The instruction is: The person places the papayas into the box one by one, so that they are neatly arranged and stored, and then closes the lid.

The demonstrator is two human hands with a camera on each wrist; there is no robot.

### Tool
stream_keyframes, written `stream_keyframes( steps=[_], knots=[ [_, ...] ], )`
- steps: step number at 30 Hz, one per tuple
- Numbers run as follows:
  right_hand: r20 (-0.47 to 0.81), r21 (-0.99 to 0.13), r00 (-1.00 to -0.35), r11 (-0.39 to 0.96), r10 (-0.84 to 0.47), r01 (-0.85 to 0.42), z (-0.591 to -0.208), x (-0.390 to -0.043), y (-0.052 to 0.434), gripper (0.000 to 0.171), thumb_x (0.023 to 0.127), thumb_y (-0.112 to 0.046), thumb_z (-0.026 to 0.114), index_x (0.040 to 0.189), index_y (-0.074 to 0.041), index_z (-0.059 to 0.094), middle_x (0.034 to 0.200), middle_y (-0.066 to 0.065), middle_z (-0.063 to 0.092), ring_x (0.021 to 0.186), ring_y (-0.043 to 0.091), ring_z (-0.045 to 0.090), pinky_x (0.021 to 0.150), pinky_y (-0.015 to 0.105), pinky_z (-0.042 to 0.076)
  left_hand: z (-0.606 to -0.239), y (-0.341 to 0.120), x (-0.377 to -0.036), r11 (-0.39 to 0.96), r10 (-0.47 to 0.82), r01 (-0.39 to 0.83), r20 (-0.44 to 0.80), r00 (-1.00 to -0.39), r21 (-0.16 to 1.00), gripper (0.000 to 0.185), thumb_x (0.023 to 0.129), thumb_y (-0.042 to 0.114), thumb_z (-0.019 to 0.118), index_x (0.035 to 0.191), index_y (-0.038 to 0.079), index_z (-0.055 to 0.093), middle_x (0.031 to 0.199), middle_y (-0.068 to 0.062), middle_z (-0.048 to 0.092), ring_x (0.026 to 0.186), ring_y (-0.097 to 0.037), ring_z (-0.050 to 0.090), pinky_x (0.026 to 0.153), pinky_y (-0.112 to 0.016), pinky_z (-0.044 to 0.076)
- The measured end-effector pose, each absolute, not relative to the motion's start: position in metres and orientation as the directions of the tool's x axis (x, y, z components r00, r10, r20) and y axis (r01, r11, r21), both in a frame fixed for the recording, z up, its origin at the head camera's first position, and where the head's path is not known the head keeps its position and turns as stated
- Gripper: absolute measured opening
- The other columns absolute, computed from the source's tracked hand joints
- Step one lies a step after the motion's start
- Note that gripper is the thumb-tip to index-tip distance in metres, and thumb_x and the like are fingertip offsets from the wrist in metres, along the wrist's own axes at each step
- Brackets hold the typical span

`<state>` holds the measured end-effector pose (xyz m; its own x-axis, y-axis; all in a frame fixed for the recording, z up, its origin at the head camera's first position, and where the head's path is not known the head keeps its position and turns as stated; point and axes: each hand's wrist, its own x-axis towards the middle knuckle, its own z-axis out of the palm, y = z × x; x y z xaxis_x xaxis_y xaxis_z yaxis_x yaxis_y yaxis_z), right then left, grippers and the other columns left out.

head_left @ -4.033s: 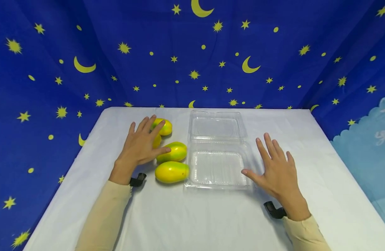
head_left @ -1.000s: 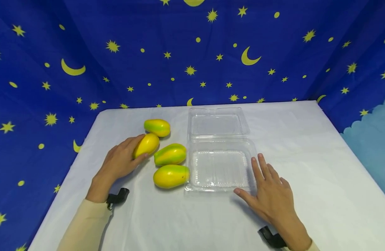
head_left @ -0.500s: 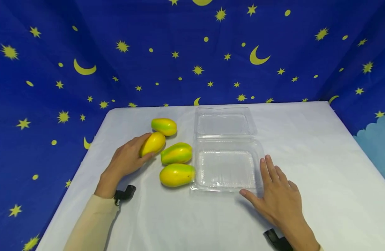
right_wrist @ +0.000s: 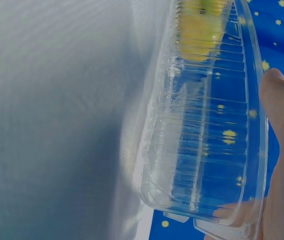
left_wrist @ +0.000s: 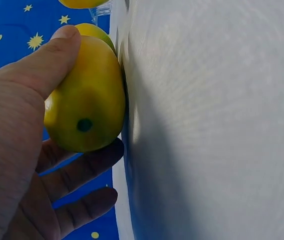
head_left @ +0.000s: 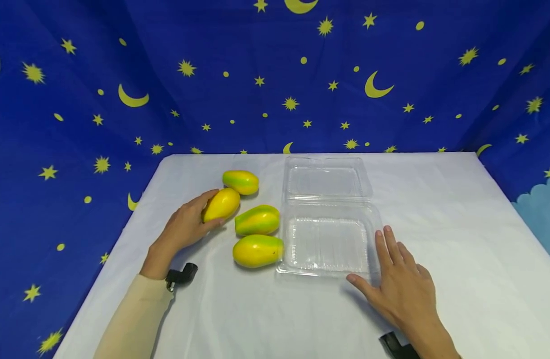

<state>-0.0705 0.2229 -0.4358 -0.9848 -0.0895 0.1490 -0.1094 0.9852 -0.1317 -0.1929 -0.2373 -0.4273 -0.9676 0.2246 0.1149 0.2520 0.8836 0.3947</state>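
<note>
My left hand (head_left: 183, 227) grips a mostly yellow papaya (head_left: 223, 204) on the table, thumb on the near side and fingers on the far side. The left wrist view shows the dark spot on this papaya's end (left_wrist: 84, 124). Beside it lie a papaya at the back (head_left: 241, 182), a greener middle papaya (head_left: 258, 220) and a front papaya (head_left: 258, 251) that overlaps the container's left edge. My right hand (head_left: 402, 284), fingers straight, is at the near right corner of the clear plastic clamshell container (head_left: 328, 244). In the right wrist view, its thumb (right_wrist: 277, 92) is right at the rim.
The container's clear lid (head_left: 326, 180) lies folded back behind its base. A white cloth (head_left: 266, 319) covers the table. Behind and along the sides hangs a blue curtain (head_left: 239, 99) with yellow stars and moons.
Over the four seconds, my left hand came down from above the papayas and took hold of the yellow one. My right hand moved nearer, beside the container's corner. Lately both hands stay nearly still.
</note>
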Motion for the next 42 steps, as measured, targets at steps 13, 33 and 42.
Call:
stream_keyframes(
  steps=[13,33,42],
  knots=[
    [0.136,-0.139,-0.988,0.986,-0.078,-0.097,-0.436,-0.069,0.226,0.114,0.081,-0.084,0.051,0.160,-0.007,0.020,0.169,0.011,0.014,0.138,0.048,0.040,0.088,0.072,0.044,-0.432,-0.244,-0.202,0.814,0.174,0.141,-0.006,-0.985,0.563,0.086,0.084,0.058,0.074,0.155,0.029,0.035,0.140,-0.017,0.059,0.120,-0.035,0.062,0.100,-0.057,0.050],
    [0.138,-0.167,-0.986,0.979,-0.094,-0.117,-0.438,-0.069,0.225,0.115,0.082,-0.082,0.053,0.161,-0.007,0.016,0.169,0.011,0.013,0.137,0.047,0.041,0.079,0.067,0.048,-0.416,-0.237,-0.193,0.759,0.163,0.144,0.029,-0.986,0.635,0.078,0.087,0.063,0.067,0.152,0.031,0.041,0.132,-0.011,0.064,0.106,-0.026,0.061,0.080,-0.039,0.050],
    [0.147,-0.155,-0.984,0.980,-0.103,-0.125,-0.438,-0.070,0.225,0.116,0.081,-0.083,0.053,0.160,-0.005,0.017,0.169,0.012,0.015,0.137,0.046,0.042,0.077,0.066,0.049,-0.393,-0.215,-0.187,0.683,0.215,0.257,0.147,-0.965,0.684,0.067,0.091,0.051,0.070,0.150,0.030,0.045,0.125,-0.005,0.068,0.087,-0.019,0.060,0.070,-0.033,0.051]
  ],
)
